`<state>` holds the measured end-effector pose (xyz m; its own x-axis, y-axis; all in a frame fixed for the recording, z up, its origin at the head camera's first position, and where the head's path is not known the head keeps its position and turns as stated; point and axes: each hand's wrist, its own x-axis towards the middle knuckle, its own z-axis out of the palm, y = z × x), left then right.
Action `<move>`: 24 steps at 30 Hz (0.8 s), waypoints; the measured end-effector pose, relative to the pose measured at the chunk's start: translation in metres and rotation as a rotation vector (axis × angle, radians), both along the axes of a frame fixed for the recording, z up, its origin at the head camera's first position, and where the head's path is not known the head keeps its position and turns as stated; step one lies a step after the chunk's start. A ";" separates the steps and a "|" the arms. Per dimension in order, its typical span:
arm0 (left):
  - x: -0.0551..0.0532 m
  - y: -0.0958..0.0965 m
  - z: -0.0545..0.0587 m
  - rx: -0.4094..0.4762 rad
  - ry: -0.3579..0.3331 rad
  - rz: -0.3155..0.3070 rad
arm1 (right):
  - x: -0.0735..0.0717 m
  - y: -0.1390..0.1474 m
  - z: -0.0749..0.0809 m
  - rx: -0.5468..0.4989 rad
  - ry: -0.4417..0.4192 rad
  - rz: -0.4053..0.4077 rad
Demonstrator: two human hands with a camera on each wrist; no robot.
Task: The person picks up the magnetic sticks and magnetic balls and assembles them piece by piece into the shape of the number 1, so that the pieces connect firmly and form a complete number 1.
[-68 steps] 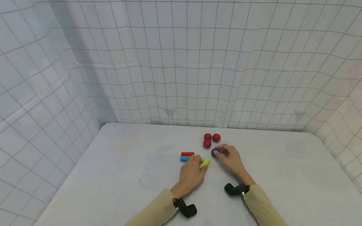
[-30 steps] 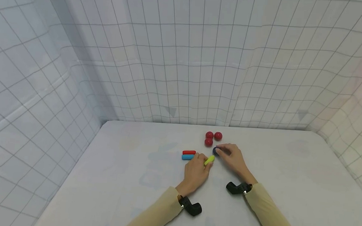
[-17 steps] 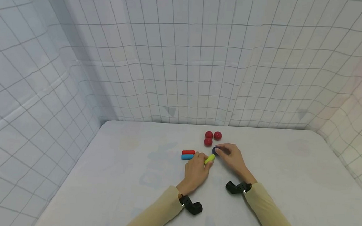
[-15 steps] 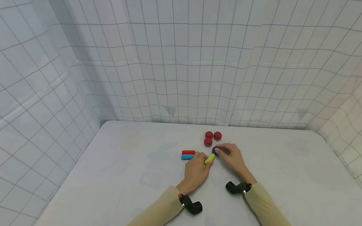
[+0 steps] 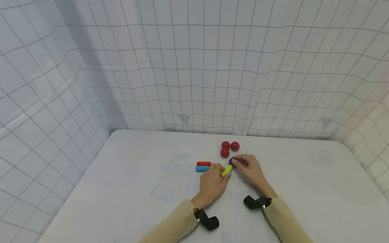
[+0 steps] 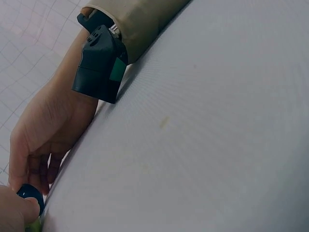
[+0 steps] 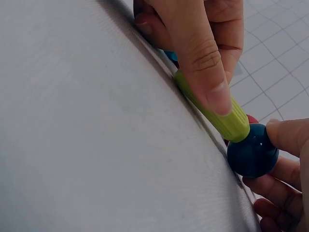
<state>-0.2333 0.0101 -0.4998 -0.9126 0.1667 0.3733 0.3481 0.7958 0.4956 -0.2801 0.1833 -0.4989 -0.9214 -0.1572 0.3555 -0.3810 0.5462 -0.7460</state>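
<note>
My left hand (image 5: 211, 184) pinches a yellow-green ribbed stick (image 5: 226, 170) between thumb and fingers, slanted up to the right just over the white table. A shiny dark blue ball (image 5: 231, 162) is held by the thumb and fingertips of my right hand (image 5: 250, 172). In the right wrist view the free end of the yellow-green stick (image 7: 233, 124) meets the blue ball (image 7: 252, 153). The left wrist view shows the right hand (image 6: 46, 121) from the side, with the blue ball (image 6: 34, 192) partly covered by the left thumb.
Three red balls (image 5: 225, 152) sit together just beyond the hands. A red stick (image 5: 203, 163) and a light blue stick (image 5: 202, 169) lie side by side left of them, the blue one's end behind the left fingers. Gridded white curtains (image 5: 196, 99) hang around the table.
My left hand has shifted a little right and forward with the yellow-green stick, bringing its end up to the blue ball. The right hand has stayed nearly still with the ball.
</note>
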 end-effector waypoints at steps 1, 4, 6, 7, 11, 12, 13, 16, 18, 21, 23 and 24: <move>0.000 0.000 0.000 0.003 -0.002 -0.001 | 0.000 0.000 0.000 0.001 0.000 -0.001; 0.000 0.001 0.000 0.014 -0.002 -0.005 | 0.000 0.001 0.000 0.006 0.005 -0.004; 0.000 0.001 0.000 0.019 -0.002 -0.004 | 0.000 0.001 -0.001 0.010 0.005 -0.006; 0.000 0.001 0.001 0.022 -0.002 -0.003 | 0.000 0.001 -0.001 0.011 0.004 -0.006; 0.000 0.002 0.000 0.031 -0.005 0.004 | 0.000 0.001 -0.001 0.009 -0.004 -0.008; 0.000 0.002 0.000 0.032 -0.005 0.005 | 0.000 0.001 -0.001 0.009 -0.009 -0.009; 0.000 0.003 0.000 0.032 -0.003 0.005 | 0.000 0.001 -0.002 0.007 -0.013 -0.009; 0.000 0.004 0.000 0.031 0.006 0.007 | -0.001 0.001 -0.003 0.004 -0.018 -0.010; 0.000 0.004 0.000 0.032 0.009 0.011 | -0.001 0.001 -0.003 -0.006 -0.017 -0.014; 0.000 0.004 0.001 0.041 0.011 0.017 | -0.002 0.000 -0.002 -0.028 -0.011 -0.025; 0.000 0.005 0.001 0.047 0.009 0.023 | -0.002 0.000 -0.001 -0.042 -0.010 -0.031; -0.001 0.005 0.001 0.049 0.008 0.026 | -0.001 0.000 -0.001 -0.045 -0.008 -0.033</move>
<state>-0.2341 0.0154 -0.4992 -0.9133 0.1244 0.3879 0.3318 0.7797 0.5311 -0.2816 0.1835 -0.4997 -0.9286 -0.1105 0.3543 -0.3573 0.5248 -0.7727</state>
